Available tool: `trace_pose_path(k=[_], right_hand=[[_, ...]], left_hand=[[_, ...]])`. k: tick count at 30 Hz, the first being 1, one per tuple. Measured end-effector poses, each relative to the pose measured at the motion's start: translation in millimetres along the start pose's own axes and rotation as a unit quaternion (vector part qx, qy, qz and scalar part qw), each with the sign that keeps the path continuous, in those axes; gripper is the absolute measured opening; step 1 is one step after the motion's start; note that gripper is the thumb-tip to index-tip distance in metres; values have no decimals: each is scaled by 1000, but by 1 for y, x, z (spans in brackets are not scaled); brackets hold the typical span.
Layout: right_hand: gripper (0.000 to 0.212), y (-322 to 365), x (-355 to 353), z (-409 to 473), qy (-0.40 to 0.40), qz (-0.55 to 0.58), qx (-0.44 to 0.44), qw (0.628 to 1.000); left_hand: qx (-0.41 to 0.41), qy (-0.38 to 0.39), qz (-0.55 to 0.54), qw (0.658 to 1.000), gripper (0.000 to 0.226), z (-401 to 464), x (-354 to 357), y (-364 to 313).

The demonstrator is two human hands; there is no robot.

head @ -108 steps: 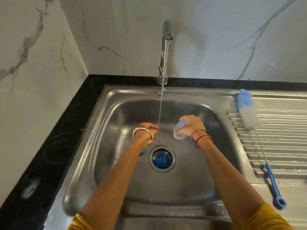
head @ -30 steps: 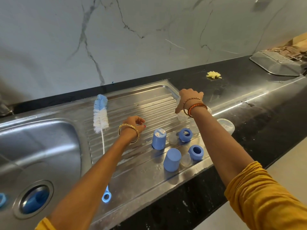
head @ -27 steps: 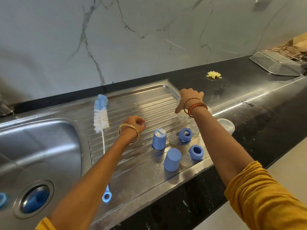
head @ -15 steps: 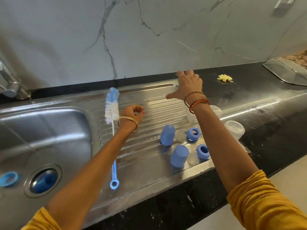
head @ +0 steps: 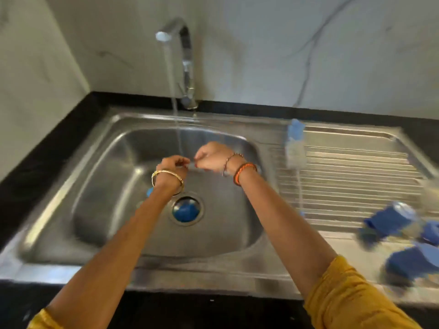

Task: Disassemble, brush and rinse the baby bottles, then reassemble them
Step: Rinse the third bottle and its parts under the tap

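Over the sink [head: 78, 186] I see both my hands meeting under the stream of water [head: 177, 129] that falls from the tap [head: 184, 55]. My left hand [head: 172, 166] has its fingers curled in, and my right hand [head: 210, 157] is curled the same way, fingertips nearly touching the left ones. Something small and pale seems pinched between them, but the blur keeps me from telling what it is or which hand has it.

Below the hands the basin floor lies bare around the drain [head: 186, 210], which shows blue inside. A small blue piece [head: 149, 191] peeks out just left of my left wrist.

To the right, the ribbed draining board [head: 356, 176] holds the bottle brush [head: 294, 148] along its near-basin edge, bristles toward the wall. The blue bottle parts [head: 392, 222] sit smeared at the far right of the board, close to its front rim, well apart from my hands. Black counter [head: 47, 150] borders the sink on the left and behind, with marble wall [head: 261, 55] closing in the corner.
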State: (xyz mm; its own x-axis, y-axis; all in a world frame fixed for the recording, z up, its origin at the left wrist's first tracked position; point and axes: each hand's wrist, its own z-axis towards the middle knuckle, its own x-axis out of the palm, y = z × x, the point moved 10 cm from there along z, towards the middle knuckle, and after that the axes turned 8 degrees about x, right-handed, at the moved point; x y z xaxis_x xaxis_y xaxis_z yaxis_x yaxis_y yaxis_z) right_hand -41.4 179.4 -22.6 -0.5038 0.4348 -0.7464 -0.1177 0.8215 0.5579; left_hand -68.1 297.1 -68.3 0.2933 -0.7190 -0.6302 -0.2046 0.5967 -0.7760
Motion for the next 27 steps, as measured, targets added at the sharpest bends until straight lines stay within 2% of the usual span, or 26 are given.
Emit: trace_pose_path(k=[5,10,14,19,22,25,27], right_hand=[[26,-5,82,53,33,13,68,997],[37,-14,126,85,23,56,97,993],[37,-4,157,104,30,-22,50,998],[34,3,194,123,18,-129,-10,991],[27,5,202,128,-8,-156,-46,987],[26,2,191,129,-41,-151,-74,985],[24,-2,172,127,-84,-130,-88,984]], left_hand=[[-76,33,11,996,32,17,-26,92],[-109,99,47,988,43,26,-19,142],[-96,142,118,978,46,31,-6,161],[-39,213,228,949,61,49,20,171],[-31,251,264,931,66,55,34,178],[-35,239,210,947,59,59,42,176],[-44,193,97,975,57,66,43,166]])
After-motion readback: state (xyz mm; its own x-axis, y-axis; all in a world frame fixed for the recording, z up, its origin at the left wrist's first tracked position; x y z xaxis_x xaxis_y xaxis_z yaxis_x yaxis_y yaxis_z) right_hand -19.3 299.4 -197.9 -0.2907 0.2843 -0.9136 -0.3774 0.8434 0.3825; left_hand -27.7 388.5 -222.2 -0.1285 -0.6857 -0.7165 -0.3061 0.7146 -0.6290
